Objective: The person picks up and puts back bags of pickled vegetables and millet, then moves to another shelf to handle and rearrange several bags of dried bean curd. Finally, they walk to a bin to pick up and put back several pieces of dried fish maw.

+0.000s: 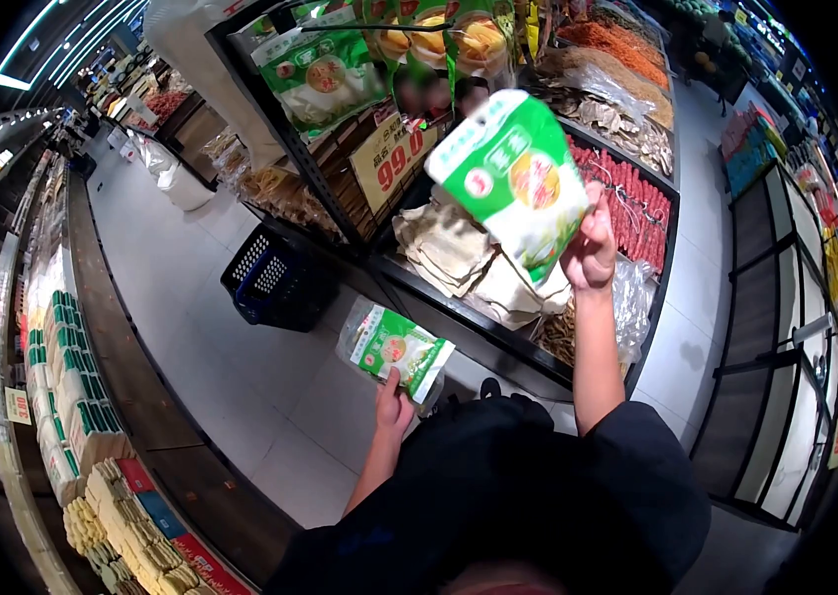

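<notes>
My right hand [593, 246] grips the right edge of a green and white food packet [523, 178], raised in front of the display stand. Its printed front, with a round food picture, faces me. Lower and to the left, my left hand [394, 405] holds a second green and white packet [399, 347] by its bottom edge, over the floor. That one has a clear margin on its left side. Similar green packets [325, 79] hang on the stand's upper rack. What the packets contain cannot be made out.
Flat pale dried sheets [444, 248] and red sausages [627, 203] lie in the black-edged display bin. A dark blue basket [275, 278] stands on the floor beside it. A price sign [394, 164] hangs on the stand. Stacked packages [72, 387] line the left shelf.
</notes>
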Demonstrator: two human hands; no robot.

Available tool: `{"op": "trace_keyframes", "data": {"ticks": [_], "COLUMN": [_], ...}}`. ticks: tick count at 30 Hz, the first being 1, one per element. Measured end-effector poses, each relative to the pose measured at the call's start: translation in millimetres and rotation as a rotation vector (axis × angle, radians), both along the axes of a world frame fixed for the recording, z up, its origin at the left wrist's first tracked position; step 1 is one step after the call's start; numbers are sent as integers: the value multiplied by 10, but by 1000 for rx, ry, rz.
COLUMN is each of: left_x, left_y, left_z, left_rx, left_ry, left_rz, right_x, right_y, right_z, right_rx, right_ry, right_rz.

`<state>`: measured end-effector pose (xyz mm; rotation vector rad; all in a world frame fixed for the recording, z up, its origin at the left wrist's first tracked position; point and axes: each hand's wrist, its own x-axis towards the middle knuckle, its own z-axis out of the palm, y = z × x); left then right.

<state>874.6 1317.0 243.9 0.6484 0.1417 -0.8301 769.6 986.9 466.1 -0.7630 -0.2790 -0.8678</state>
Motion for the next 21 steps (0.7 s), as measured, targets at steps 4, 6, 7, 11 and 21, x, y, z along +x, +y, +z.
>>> {"op": "trace_keyframes", "data": {"ticks": [4,6,7,11,21], "left_x": [20,19,18,7,38], "left_y": [0,-18,-19,-24,61], "left_z": [-46,-56,-63,-20,-37], "left_rx": [-16,-16,-17,-38,-26], "left_ry": [-7,-12,-13,-26,21], "left_rz": [-8,17,16,23,60], "right_x": [182,289,349,516,639], "right_y": [-163,-173,-184,-278,-211], "right_z": [371,516,540,508,446], "right_rx": [6,28,39,57,72], "right_ry": [-180,-121,-122,-118,-41], "right_rz": [3,-47,-25,59,16]}}
